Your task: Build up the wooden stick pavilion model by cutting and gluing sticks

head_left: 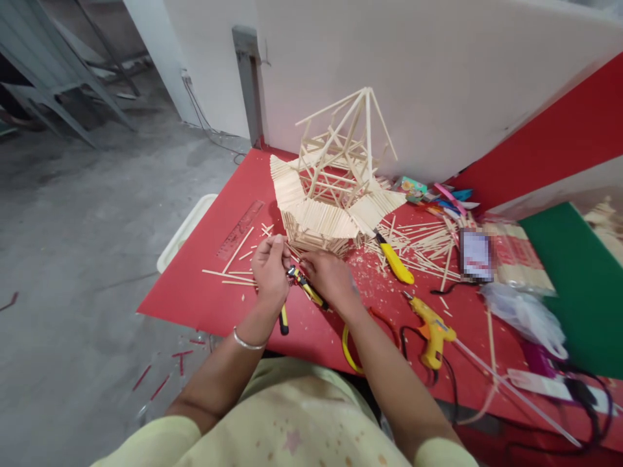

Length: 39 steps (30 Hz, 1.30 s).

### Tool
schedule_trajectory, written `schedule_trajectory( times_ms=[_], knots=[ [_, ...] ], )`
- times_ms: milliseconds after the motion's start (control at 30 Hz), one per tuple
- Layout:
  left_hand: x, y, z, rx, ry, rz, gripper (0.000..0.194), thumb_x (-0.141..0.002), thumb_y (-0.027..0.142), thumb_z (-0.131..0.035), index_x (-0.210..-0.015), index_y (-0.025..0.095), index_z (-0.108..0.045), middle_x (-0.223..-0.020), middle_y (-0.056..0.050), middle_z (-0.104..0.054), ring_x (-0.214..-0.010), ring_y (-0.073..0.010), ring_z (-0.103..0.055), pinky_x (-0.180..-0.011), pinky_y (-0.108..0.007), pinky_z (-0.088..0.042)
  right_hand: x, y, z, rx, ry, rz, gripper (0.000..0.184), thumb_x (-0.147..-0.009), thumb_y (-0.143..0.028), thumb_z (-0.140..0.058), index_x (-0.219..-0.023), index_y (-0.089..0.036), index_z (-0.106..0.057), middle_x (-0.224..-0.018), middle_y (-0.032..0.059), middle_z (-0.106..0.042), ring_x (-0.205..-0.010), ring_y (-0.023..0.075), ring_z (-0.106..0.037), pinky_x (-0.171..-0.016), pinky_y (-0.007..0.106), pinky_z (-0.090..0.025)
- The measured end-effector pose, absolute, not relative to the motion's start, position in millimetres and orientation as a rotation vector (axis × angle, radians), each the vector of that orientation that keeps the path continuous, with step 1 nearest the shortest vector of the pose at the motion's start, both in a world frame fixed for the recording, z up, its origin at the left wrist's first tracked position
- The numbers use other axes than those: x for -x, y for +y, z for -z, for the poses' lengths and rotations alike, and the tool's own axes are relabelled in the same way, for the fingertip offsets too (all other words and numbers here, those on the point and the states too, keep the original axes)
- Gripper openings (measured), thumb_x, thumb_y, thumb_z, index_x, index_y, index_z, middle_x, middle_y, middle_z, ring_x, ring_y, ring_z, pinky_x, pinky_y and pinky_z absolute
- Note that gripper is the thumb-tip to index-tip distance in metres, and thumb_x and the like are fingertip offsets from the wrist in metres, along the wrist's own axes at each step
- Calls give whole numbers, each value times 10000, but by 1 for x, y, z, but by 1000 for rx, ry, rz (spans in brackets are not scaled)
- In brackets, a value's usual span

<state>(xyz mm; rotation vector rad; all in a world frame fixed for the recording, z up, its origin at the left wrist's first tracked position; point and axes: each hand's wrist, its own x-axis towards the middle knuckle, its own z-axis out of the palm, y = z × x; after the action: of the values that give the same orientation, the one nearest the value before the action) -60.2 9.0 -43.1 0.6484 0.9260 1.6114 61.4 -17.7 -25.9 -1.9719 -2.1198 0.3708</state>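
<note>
On the red table (195, 301), just in front of the stick model (324, 217), the left hand (271, 263) and right hand (331, 275) are curled, pliers (310, 290) between them; whether either grips anything I cannot tell. Clear packs (535, 285) contain sticks (513, 253); what the plastic bag (525, 318) holds is unclear. The left wrist (270, 308) partly hides a handle (283, 322).

Grey floor (97, 214) stretches from the pale wall (413, 78) to, seemingly, a chair (36, 48).
</note>
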Motion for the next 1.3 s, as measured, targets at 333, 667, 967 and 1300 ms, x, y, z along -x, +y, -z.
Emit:
schedule_trajectory(
  times_ms=[333,667,967,1300],
  knots=[
    [60,8,46,-671,953,-1518,284,-834,436,-720,-856,157,-676,-596,51,-537,-422,-29,-403,-393,-157,-288,-54,-18,49,2005,-2126,-314,250,-1009,-293,-429,-1079,-247,-665,-1059,79,-674,-862,188,-634,-704,269,-424],
    [54,-2,47,-899,841,-1013,327,-764,449,-784,-801,153,-649,-528,56,-521,-390,-42,-409,-375,-164,-265,-80,-56,26,1675,-1535,-444,193,-998,-309,-462,-1020,-215,-630,-1004,57,-667,-959,184,-615,-858,292,-473],
    [46,-16,30,-686,566,-593,321,-702,360,-849,-809,127,-656,-661,-13,-645,-403,-10,-395,-343,-114,-233,-99,-90,13,1543,-1399,-483,155,-931,-339,-573,-899,-240,-689,-903,36,-644,-891,191,-598,-811,322,-483],
    [33,-29,15,-654,527,-600,324,-692,330,-868,-802,135,-633,-620,26,-561,-423,-16,-400,-344,-108,-236,-112,-109,9,1585,-1373,-418,240,-929,-427,-602,-1093,-272,-683,-980,38,-676,-893,193,-622,-792,322,-503]
  ],
)
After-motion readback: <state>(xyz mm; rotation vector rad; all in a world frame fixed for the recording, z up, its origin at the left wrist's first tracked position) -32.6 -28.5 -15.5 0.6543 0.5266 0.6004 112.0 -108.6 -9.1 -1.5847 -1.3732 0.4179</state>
